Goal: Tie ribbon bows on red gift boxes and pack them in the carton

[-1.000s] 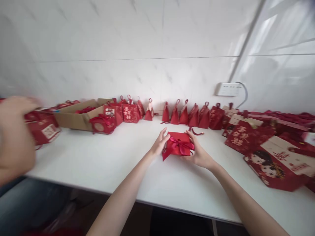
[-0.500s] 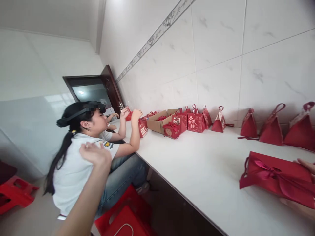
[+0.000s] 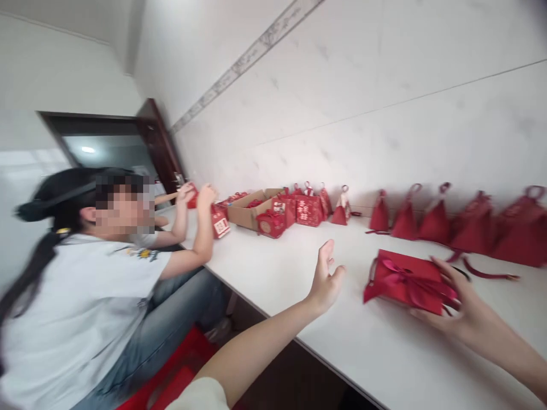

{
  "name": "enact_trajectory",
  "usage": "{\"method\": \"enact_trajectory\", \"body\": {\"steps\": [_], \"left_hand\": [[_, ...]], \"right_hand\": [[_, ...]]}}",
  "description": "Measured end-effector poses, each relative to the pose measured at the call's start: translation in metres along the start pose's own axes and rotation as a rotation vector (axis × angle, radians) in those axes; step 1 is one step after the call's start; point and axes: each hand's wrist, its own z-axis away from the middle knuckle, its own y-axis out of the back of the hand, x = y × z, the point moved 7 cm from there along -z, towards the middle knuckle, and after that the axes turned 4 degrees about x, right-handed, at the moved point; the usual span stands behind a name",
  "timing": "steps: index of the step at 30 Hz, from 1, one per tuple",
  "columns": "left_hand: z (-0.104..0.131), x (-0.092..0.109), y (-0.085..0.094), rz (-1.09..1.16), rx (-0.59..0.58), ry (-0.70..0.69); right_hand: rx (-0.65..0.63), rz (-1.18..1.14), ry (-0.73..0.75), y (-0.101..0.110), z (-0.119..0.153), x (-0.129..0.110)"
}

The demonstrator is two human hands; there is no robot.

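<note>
A flat red gift box [image 3: 404, 279] tied with a red ribbon bow lies on the white counter [image 3: 299, 267]. My right hand [image 3: 459, 304] grips its right end, fingers over the top and thumb below. My left hand [image 3: 327, 279] hovers open above the counter's front edge, a short way left of the box, touching nothing. Behind the box a row of red pyramid-shaped gift bags [image 3: 431, 222] with loop handles stands along the tiled wall.
A seated person in a white shirt [image 3: 81, 307] works at the counter's far left, holding small red boxes [image 3: 220, 219]. A cardboard box [image 3: 252, 208] and more red boxes [image 3: 310, 209] stand beyond. Red stools [image 3: 171, 381] sit under the counter. A dark door [image 3: 158, 142] is behind.
My left hand left the box, swung out to the left, and now comes back toward it, open. My head turned left toward the person beside me. My right hand kept hold of the box.
</note>
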Motion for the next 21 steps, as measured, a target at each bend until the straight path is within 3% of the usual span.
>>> {"method": "enact_trajectory", "body": {"steps": [3, 6, 8, 11, 15, 21], "left_hand": [[0.001, -0.019, -0.041, -0.007, -0.069, -0.032], [-0.014, -0.019, -0.071, -0.030, -0.078, -0.153], [-0.025, -0.016, -0.082, -0.038, -0.096, -0.217], [-0.037, -0.013, -0.084, 0.000, -0.207, -0.238], [-0.044, -0.005, -0.076, -0.145, -0.382, -0.316], [-0.049, 0.006, -0.073, -0.218, -0.417, -0.412]], "right_hand": [[-0.055, -0.026, -0.099, 0.001, 0.001, -0.026], [-0.041, -0.059, -0.118, 0.004, -0.001, -0.037], [-0.005, -0.053, -0.125, 0.008, -0.002, -0.037], [0.011, -0.040, -0.139, 0.014, -0.002, -0.036], [-0.059, -0.040, -0.138, 0.013, -0.003, -0.040], [-0.078, 0.000, -0.116, 0.013, -0.005, -0.041]]}}
